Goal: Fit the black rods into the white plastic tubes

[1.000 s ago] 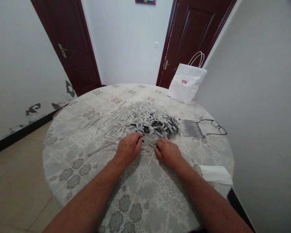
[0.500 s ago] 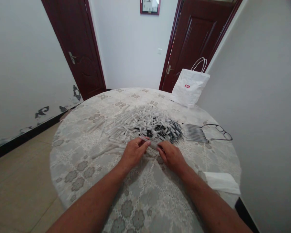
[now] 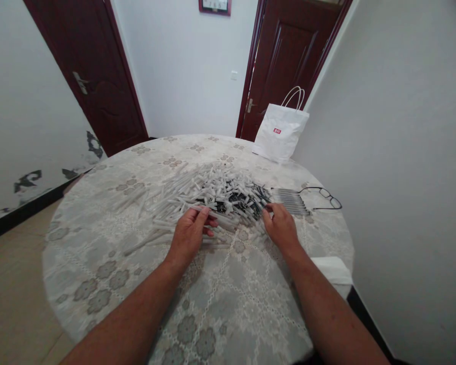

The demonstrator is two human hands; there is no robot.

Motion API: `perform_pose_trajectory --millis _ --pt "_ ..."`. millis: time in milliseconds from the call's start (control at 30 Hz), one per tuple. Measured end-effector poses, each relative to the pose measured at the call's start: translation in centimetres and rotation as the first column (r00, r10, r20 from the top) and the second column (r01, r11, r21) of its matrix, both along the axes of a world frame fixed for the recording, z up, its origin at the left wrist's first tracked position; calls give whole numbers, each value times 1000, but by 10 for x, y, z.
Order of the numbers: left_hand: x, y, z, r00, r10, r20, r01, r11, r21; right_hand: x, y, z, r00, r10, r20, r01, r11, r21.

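My left hand (image 3: 188, 230) pinches a clear, pale pen barrel (image 3: 223, 220) between thumb and fingers, its free end pointing right over the front of the pile. My right hand (image 3: 281, 225) is at the pile's right edge, fingertips drawn together beside the thin black pieces (image 3: 261, 196). Whatever those fingertips hold is too small to make out. The pile (image 3: 220, 182) mixes long clear barrels, short whitish pieces and dark pieces. Just beyond my right hand lies a neat row of finished-looking pens (image 3: 290, 201).
A pair of black-framed glasses (image 3: 329, 197) lies right of the pen row. At the back right stands a white paper bag (image 3: 281, 133). White folded paper (image 3: 332, 270) rests near the right edge of the round table (image 3: 228, 304), which has a patterned cloth.
My hands have moved apart: the right has left the barrel and gone right to the dark pieces, while the left keeps the barrel. The view has swung slightly right.
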State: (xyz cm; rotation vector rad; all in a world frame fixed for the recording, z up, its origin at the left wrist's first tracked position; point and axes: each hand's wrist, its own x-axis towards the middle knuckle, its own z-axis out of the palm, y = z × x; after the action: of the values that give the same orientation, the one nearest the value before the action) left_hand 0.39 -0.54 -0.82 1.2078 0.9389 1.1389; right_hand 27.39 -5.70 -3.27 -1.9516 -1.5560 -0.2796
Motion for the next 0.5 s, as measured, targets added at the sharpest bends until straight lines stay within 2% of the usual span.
perform_pose_trajectory --millis 100,200,300,500 --pt "0 1 -1 1000 5 0 -5 1000 -8 0 0 -4 996 -62 68 72 984 -162" --pt "0 0 1 1000 13 -20 -13 1000 -16 -8 0 -6 989 -94 117 122 958 -258" --pt "0 0 2 1000 8 -23 -9 1000 -12 -12 2 -6 985 -101 139 136 953 -272" --pt "-1 -1 2 999 3 -44 -2 1000 12 -13 -1 -4 980 -81 179 117 972 -203"
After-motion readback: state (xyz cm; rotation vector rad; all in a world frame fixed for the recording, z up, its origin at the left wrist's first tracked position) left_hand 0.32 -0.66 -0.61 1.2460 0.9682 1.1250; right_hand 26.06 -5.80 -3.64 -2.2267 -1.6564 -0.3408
